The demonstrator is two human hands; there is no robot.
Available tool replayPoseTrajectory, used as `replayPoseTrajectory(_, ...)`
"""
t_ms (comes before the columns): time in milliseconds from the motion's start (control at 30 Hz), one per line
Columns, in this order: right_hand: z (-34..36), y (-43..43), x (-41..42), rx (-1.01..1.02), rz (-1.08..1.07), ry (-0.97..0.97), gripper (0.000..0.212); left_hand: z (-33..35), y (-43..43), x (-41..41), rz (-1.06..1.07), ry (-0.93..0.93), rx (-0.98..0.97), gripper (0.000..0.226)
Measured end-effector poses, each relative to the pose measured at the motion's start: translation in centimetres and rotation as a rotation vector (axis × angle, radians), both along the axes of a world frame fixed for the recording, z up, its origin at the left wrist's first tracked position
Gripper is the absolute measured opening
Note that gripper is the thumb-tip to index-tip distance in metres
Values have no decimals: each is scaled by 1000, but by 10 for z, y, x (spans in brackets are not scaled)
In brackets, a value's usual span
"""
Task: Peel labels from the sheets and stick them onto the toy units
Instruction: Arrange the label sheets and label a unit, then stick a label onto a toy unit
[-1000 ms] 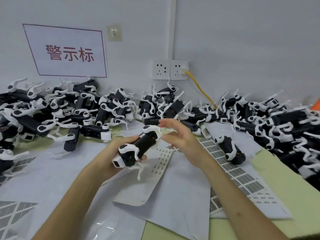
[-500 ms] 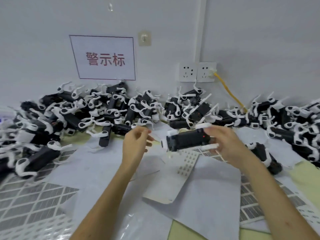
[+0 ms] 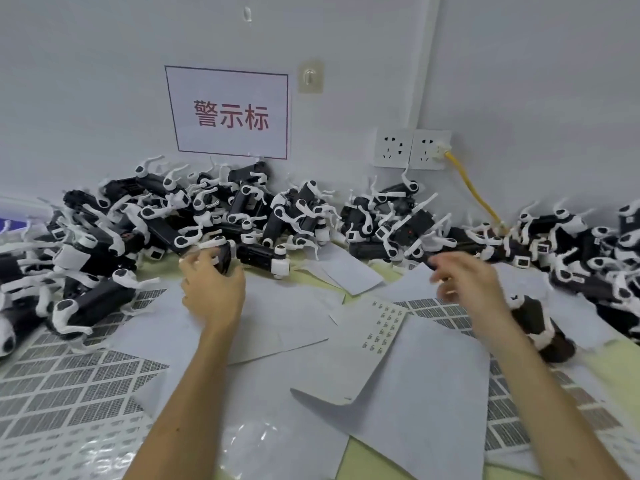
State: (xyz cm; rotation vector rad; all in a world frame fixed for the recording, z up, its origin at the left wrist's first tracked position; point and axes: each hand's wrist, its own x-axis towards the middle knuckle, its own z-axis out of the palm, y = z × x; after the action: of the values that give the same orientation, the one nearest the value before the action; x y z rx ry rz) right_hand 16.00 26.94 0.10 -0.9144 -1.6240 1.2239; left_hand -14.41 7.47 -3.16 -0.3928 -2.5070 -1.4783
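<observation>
My left hand point(image 3: 212, 289) grips a black-and-white toy unit point(image 3: 223, 255) at the front edge of the big pile of toy units point(image 3: 249, 209) along the wall. My right hand point(image 3: 467, 285) hovers blurred over the papers with loose fingers and nothing visible in it. A white sheet with rows of small labels point(image 3: 384, 323) lies between my hands, nearer the right one. Another toy unit point(image 3: 535, 323) lies on the papers just right of my right wrist.
More toy units point(image 3: 588, 251) are heaped at the right. Used label sheets with grid patterns point(image 3: 69, 386) and blank backing papers point(image 3: 277, 327) cover the yellow-green table point(image 3: 616, 372). A yellow cable point(image 3: 474, 192) runs from the wall sockets point(image 3: 412, 148). A sign point(image 3: 230, 114) hangs on the wall.
The toy unit left my right hand; my left hand now grips a toy unit at the pile's edge. My right hand has pulled back empty. The view has swung left.
</observation>
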Motion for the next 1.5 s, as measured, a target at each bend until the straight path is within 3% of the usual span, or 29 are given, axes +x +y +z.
replayPoseTrajectory(100, -17, -11, -15, 229, 20, -500, 10, 2, -1, -1, 41, 26, 10, 47)
replayPoseTrajectory(267, -37, -20, -31, 310, 122, -844, 25, 9, 4, 8, 45, 96, 64, 38)
replayPoseTrajectory(333, -39, -23, -34, 327, 121, -790, 22, 12, 6, 16, -70, 178, 142, 32)
replayPoseTrajectory(400, -37, -26, -35, 308, 125, -620, 17, 17, 12, 34, -319, 195, 192, 17)
replayPoseTrajectory(467, -33, -29, -36, 307, 126, -462, 17, 21, 21, 55, -608, 68, 164, 7)
replayPoseTrajectory(533, -28, -33, -37, 326, 130, -349, 17, 22, 27, 71, -826, -103, 80, 15)
replayPoseTrajectory(733, -19, -45, -40, 393, 123, -173, 18, 22, 25, 84, -1123, -387, 116, 16)
replayPoseTrajectory(833, -21, -51, -42, 505, 90, -121, 29, 22, 24, 87, -1163, -444, 160, 17)
replayPoseTrajectory(1000, -21, -59, -43, 857, 49, -127, 24, 23, 25, 92, -1140, -433, 232, 15)
replayPoseTrajectory(1333, -21, -64, -46, 812, 51, -142, 16, 25, 22, 99, -1265, -268, 226, 35)
replayPoseTrajectory(1467, -23, -62, -45, 815, 88, -126, 10, 24, 23, 104, -1275, -178, 194, 31)
replayPoseTrajectory(1500, -24, -61, -45, 819, 102, -116, 8, 24, 23, 105, -1275, -138, 192, 45)
